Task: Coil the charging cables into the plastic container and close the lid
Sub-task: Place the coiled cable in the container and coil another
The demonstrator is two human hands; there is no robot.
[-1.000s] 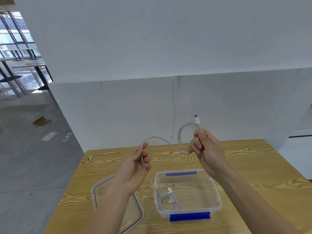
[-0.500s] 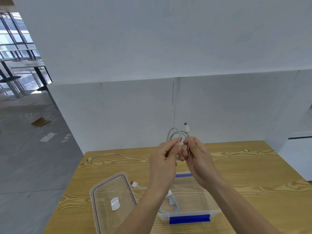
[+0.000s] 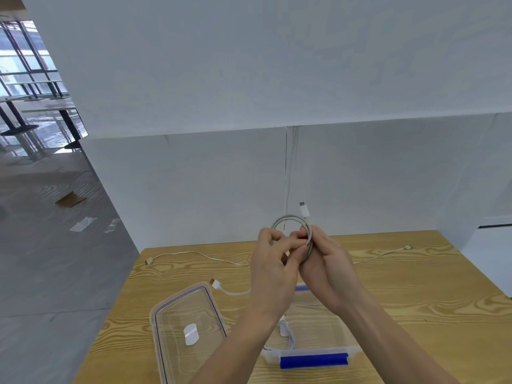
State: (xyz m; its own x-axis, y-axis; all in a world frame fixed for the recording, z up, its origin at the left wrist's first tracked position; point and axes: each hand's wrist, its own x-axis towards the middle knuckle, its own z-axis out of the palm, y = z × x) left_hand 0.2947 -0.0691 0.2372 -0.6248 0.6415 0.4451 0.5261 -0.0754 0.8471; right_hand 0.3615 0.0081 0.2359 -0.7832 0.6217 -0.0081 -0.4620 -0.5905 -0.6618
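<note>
two hands (image 3: 274, 270), three cables (image 3: 288, 218), one container (image 3: 314, 361), one lid (image 3: 177, 314)

Pinching a coiled white cable (image 3: 288, 218) between left grip (image 3: 277, 264) and right grip (image 3: 327, 264), above the counter (image 3: 415, 300), with its plug (image 3: 304, 210) pointing up beside the loop. Hovering over an open plastic container (image 3: 314, 361) with a second cable (image 3: 288, 335) inside and the lid (image 3: 177, 309) flat just to its left. Farther back, a loose cable (image 3: 194, 254) along the counter.

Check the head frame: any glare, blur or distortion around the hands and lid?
Head view: light soft and even, shadows on the table faint; left hand, right hand and coiled cable reasonably sharp; pale patch on the clear lid, glare or sticker, cannot tell; wide-angle stretch toward the edges.
</note>
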